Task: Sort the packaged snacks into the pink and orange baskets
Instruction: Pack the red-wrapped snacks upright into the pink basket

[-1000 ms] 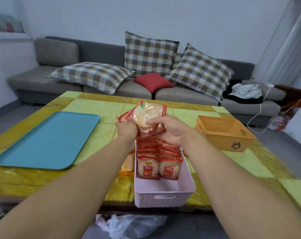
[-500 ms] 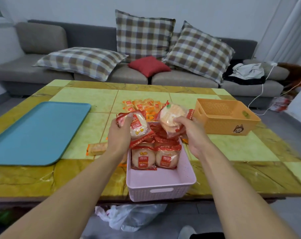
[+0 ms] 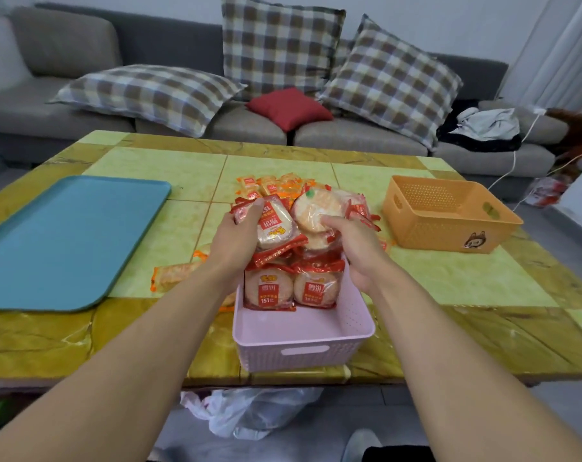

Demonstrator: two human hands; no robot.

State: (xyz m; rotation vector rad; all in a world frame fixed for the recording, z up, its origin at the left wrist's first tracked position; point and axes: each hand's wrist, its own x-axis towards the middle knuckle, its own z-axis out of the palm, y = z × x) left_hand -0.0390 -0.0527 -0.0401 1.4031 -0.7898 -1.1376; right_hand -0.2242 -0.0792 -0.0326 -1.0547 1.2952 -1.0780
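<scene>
A pink basket (image 3: pixel 303 338) stands at the table's near edge with several red-wrapped round rice crackers (image 3: pixel 291 288) packed in its far half. My left hand (image 3: pixel 239 241) grips one red rice cracker pack (image 3: pixel 274 225) just above the basket's back. Beside it my right hand (image 3: pixel 353 241) holds another round cracker pack (image 3: pixel 318 208), its clear side up. An orange basket (image 3: pixel 446 215) sits empty to the right. Small orange snack packets (image 3: pixel 269 186) lie piled behind the hands.
A teal tray (image 3: pixel 62 241) covers the table's left part. Two orange packets (image 3: pixel 172 275) lie on the table left of the pink basket. A grey sofa with plaid cushions (image 3: pixel 283 45) stands behind. A plastic bag (image 3: pixel 246 411) lies on the floor below the table edge.
Both hands have lowered their cracker packs toward the back of the pink basket and drawn closer together. The camera has tilted down a little.
</scene>
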